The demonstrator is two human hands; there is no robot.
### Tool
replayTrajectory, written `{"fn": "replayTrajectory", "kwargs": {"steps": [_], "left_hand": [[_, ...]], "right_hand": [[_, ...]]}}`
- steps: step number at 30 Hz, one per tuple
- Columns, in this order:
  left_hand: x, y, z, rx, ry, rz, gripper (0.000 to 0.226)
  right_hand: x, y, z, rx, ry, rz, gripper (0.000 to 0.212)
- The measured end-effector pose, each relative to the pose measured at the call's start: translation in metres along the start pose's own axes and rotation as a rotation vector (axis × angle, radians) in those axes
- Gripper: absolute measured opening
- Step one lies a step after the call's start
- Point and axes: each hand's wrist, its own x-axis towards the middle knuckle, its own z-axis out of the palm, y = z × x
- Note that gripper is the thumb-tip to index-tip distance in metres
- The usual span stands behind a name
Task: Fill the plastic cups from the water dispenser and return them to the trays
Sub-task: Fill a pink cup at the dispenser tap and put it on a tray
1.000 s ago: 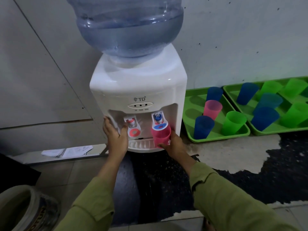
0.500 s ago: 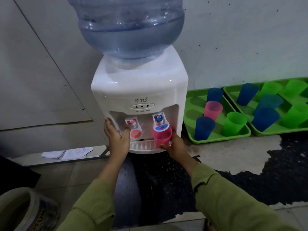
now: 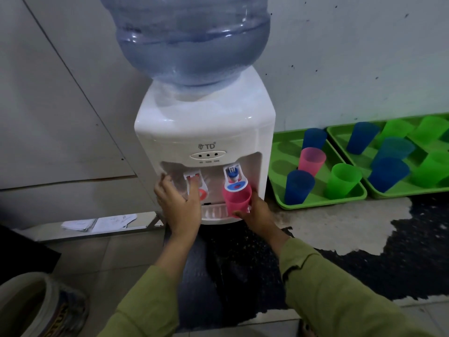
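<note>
Currently, pink cup (image 3: 237, 200) was gripped by right hand (image 3: 258, 213) under blue tap (image 3: 235, 179) of water dispenser (image 3: 205, 152); fill level could not be judged. Left hand (image 3: 179, 201) was laid open against dispenser front at red tap (image 3: 197, 185), nothing held. Near tray (image 3: 323, 203): two blue, one pink, one green cup counted, plus empty hollows. Far tray (image 3: 340, 132): three blue cups counted, several green, partly cut off. Contents unseen; more filling judged left.

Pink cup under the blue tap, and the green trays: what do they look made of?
The pink cup held by the right hand looks like thin, matte, slightly translucent plastic: light glows through its wall. The nearer green tray appears to be moulded plastic with a smooth, mildly glossy finish, with rounded rim and pressed circular cup seats; the farther green tray looks alike.
</note>
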Motion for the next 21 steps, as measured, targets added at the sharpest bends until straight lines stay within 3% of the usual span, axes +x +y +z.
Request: {"fn": "replayTrajectory", "kwargs": {"steps": [2, 4, 7, 13, 21], "left_hand": [[-0.01, 0.008, 0.003, 0.009, -0.033, 0.056, 0.03], [-0.016, 0.018, 0.007, -0.031, -0.198, -0.005, 0.016], [-0.017, 0.025, 0.016, -0.047, -0.426, -0.105, 0.022], [-0.009, 0.029, 0.025, -0.239, -0.576, -0.418, 0.005], [0.002, 0.026, 0.03, -0.151, -0.654, -0.418, 0.015]], "right_hand": [[0.0, 0.0, 0.0, 0.001, 0.002, 0.003, 0.067], [0.0, -0.001, 0.001, 0.023, -0.002, 0.021, 0.067], [0.003, 0.001, 0.001, -0.005, 0.016, 0.012, 0.067], [0.005, 0.001, 0.001, -0.048, 0.011, 0.01, 0.073], [0.006, 0.003, 0.003, -0.071, 0.03, 0.0, 0.07]]}}
